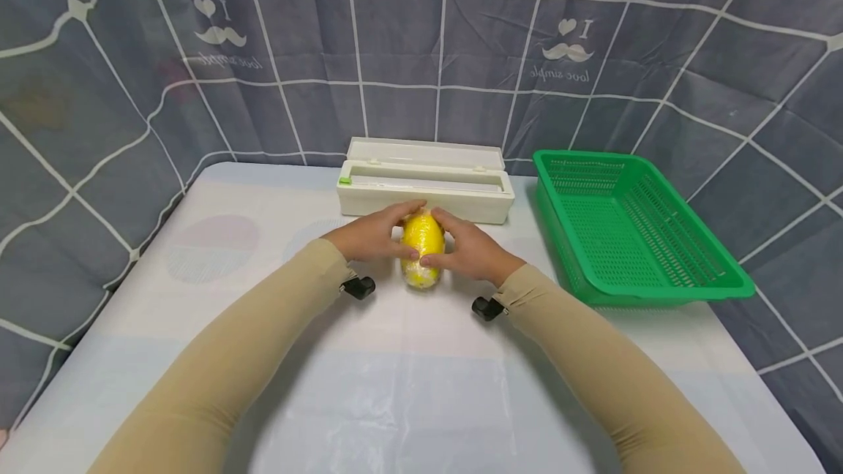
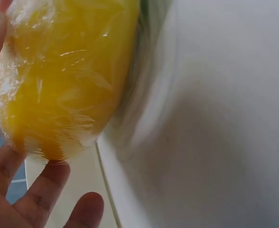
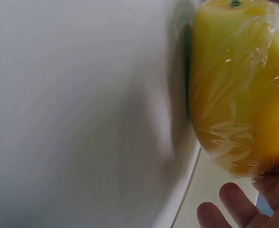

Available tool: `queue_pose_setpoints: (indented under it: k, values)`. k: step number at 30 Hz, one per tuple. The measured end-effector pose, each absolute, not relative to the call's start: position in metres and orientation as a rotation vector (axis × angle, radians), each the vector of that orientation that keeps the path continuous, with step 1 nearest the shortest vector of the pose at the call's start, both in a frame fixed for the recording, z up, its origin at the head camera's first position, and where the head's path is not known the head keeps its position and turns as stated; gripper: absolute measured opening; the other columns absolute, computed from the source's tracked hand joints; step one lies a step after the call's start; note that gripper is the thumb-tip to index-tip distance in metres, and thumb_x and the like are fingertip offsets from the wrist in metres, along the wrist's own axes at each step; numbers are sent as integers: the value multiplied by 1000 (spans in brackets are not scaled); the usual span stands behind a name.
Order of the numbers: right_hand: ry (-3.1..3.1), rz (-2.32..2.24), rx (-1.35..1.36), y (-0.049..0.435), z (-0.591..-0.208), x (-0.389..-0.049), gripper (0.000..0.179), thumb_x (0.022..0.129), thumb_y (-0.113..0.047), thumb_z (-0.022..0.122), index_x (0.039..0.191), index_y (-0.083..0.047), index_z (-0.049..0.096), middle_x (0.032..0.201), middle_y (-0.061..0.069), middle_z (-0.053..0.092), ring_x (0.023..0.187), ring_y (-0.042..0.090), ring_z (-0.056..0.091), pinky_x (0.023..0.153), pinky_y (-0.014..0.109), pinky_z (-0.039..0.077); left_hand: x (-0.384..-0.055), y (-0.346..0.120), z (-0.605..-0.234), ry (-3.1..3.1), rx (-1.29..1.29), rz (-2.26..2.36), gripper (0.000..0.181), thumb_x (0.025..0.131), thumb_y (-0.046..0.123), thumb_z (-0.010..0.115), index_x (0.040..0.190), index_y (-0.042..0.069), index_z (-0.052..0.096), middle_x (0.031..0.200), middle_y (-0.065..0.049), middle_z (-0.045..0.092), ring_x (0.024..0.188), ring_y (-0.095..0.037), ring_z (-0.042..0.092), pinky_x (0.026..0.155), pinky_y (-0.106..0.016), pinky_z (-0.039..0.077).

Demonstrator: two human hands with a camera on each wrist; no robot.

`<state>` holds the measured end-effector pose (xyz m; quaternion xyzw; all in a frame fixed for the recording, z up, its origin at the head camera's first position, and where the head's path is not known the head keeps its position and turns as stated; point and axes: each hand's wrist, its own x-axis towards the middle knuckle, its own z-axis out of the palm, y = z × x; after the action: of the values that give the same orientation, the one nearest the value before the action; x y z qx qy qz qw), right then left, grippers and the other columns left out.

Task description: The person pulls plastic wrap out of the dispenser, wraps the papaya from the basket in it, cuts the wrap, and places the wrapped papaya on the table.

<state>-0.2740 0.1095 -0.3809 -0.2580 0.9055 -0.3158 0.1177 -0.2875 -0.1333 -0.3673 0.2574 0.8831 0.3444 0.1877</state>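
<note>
An oblong yellow piece of produce (image 1: 424, 234), wrapped in clear, wrinkled cling film, is between both hands close over the table. A bit of green shows at its end (image 3: 235, 3) in the right wrist view. My left hand (image 1: 374, 232) holds its left side, thumb on the near face and fingertips at the far end. From the right side my right hand (image 1: 476, 247) grips it the same way, the two thumbs almost meeting. In the left wrist view, fingertips (image 2: 54, 173) press the film at the produce's far end. Its exact kind I cannot tell.
Just beyond the hands stands a white cling film dispenser (image 1: 424, 203), its lid (image 1: 424, 153) raised and a green slider (image 1: 345, 181) at its left end. A green plastic basket (image 1: 573, 240) sits to the right. Grey checked cloth (image 1: 395, 35) hangs behind the white-covered table (image 1: 395, 401).
</note>
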Motion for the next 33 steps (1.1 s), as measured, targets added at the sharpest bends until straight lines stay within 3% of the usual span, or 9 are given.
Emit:
queue_pose_setpoints:
  k: [3, 8, 13, 19, 25, 31, 33]
  values:
    - [2636, -888, -738, 108, -381, -273, 101, 95, -46, 78, 169, -10, 20, 176, 10, 20, 162, 30, 24, 131, 51, 24, -288, -133, -364, 2504, 735, 885, 90, 94, 41, 79, 168, 30, 28, 175, -3, 24, 156, -33, 36, 126, -58, 33]
    - [2609, -802, -731, 108, -385, -269, 103, 101, -52, 66, 170, -10, 3, 179, 8, 0, 165, 31, 10, 133, 51, 16, -287, -130, -358, 2537, 748, 815, 83, 94, 39, 78, 165, 27, 37, 174, -5, 26, 158, -33, 34, 127, -58, 30]
    - [2615, -741, -775, 107, -393, -262, 99, 108, -50, 54, 167, -5, -12, 177, 13, -12, 165, 35, 7, 133, 50, 15, -286, -124, -355, 2543, 749, 781, 82, 95, 37, 76, 165, 23, 36, 175, -6, 24, 159, -34, 31, 129, -56, 28]
    - [2624, -645, -780, 104, -394, -245, 100, 110, -51, 46, 162, 2, -20, 174, 20, -21, 163, 43, 6, 132, 53, 17, -285, -122, -357, 2561, 722, 773, 83, 96, 38, 76, 165, 19, 34, 175, -6, 22, 159, -33, 32, 129, -54, 29]
    - [2580, -730, -810, 111, -385, -249, 98, 109, -51, 51, 167, -4, -12, 177, 17, -9, 164, 40, 8, 132, 56, 16, -284, -123, -357, 2578, 704, 765, 85, 95, 44, 76, 165, 19, 34, 174, -5, 24, 154, -32, 39, 127, -53, 34]
    - [2620, -811, -622, 120, -381, -259, 75, 113, -38, 46, 170, -10, 8, 174, 16, 25, 154, 38, 41, 125, 55, 35, -283, -122, -352, 2574, 649, 760, 85, 92, 42, 79, 161, 16, 36, 170, -8, 30, 143, -32, 50, 123, -52, 39]
    - [2664, -723, -562, 119, -382, -262, 74, 112, -32, 50, 170, -9, 11, 169, 18, 36, 146, 37, 51, 121, 53, 41, -283, -121, -349, 2572, 637, 754, 85, 91, 39, 80, 159, 14, 37, 167, -9, 32, 138, -31, 53, 122, -51, 41]
